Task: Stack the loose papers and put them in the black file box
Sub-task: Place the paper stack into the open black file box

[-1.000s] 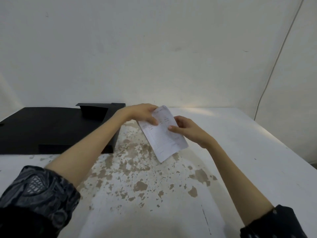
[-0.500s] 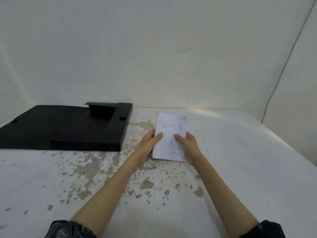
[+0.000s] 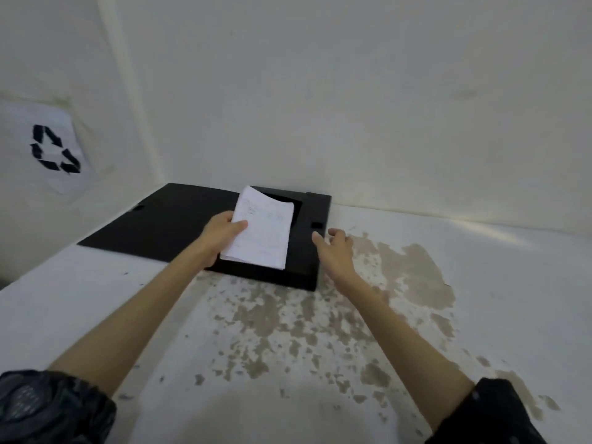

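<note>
A small stack of white printed papers (image 3: pixel 261 230) hangs over the black file box (image 3: pixel 307 251), which lies flat in the table's far left corner with its lid (image 3: pixel 166 225) spread open to the left. My left hand (image 3: pixel 221 237) grips the stack by its left edge, thumb on top. My right hand (image 3: pixel 333 248) hovers at the box's right wall with its fingers apart and nothing in it. The stack's far corner curls up over the box's dark inside.
The white table (image 3: pixel 416 315) has worn brown patches in its paint. White walls close off the back and the left. A sheet with a black recycling sign (image 3: pixel 54 149) hangs on the left wall.
Both hands held the stack in front of me before. My right hand has let go, and my left hand has carried the stack left over the box. The view has turned left.
</note>
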